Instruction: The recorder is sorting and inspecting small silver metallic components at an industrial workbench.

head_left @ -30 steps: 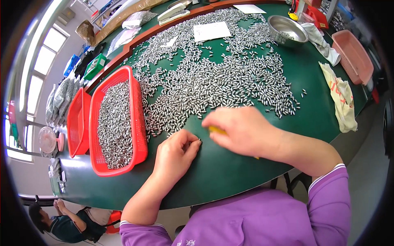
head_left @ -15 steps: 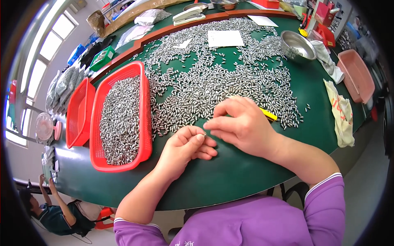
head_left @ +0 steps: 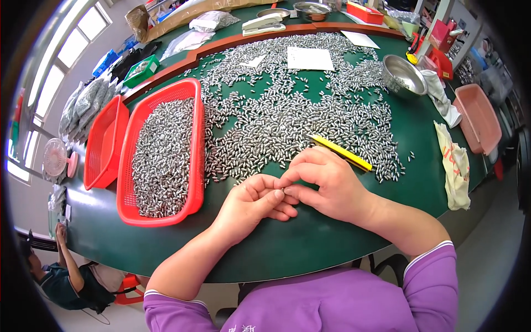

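In front of my body, my left hand (head_left: 255,202) pinches a tiny metal piece (head_left: 283,189) between thumb and forefinger; the fingertips hide most of it. My right hand (head_left: 332,185) meets it from the other side, its thumb and forefinger closed on the same piece. Just beyond the hands spreads a wide layer of small silver bullet-shaped metal parts (head_left: 287,119). A yellow utility knife (head_left: 342,152) lies on these parts, just past my right knuckles. To the left, a red plastic basket (head_left: 198,166) holds a heap of similar parts.
An emptier red basket (head_left: 102,146) stands further left. White paper (head_left: 310,58) lies on the parts. At the right are a steel bowl (head_left: 404,77), a pink tray (head_left: 478,119) and a cloth bag (head_left: 454,166) by the green table's (head_left: 260,260) edge. Another person (head_left: 66,285) sits at lower left.
My right hand has moved down and left until its fingertips meet those of my left hand at the tiny piece. More of the yellow knife now shows. The view has shifted slightly.
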A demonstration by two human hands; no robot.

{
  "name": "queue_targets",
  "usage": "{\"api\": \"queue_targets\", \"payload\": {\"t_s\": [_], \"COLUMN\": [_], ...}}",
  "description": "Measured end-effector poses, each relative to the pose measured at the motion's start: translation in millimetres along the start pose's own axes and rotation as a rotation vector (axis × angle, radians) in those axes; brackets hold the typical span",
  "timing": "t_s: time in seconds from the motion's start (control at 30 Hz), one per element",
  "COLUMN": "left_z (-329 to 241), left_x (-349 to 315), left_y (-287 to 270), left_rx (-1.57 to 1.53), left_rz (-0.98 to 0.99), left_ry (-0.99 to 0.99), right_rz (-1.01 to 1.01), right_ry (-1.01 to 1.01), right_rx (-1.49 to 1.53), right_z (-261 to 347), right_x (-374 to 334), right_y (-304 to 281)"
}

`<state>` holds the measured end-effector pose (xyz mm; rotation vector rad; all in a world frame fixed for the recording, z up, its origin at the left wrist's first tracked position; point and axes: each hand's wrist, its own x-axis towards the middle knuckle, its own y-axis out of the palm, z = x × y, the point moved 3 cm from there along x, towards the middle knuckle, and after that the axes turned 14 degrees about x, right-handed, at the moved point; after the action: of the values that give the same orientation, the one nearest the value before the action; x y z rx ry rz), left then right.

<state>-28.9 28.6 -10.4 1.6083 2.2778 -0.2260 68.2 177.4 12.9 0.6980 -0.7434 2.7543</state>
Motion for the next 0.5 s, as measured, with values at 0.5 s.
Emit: {"api": "queue_targets", "payload": {"t_s": [0.5], "left_z": [4.5], "left_x": [3.0], "left_y": [-2.6], "left_rx": [-0.087], "left_rz": [0.009], "left_ry": [0.049], "right_rz": [-0.016], "right_ry": [-0.172], "right_rx": [-0.154], "right_z": [8.0], "right_x": [2.6], "right_y": [-4.8]}}
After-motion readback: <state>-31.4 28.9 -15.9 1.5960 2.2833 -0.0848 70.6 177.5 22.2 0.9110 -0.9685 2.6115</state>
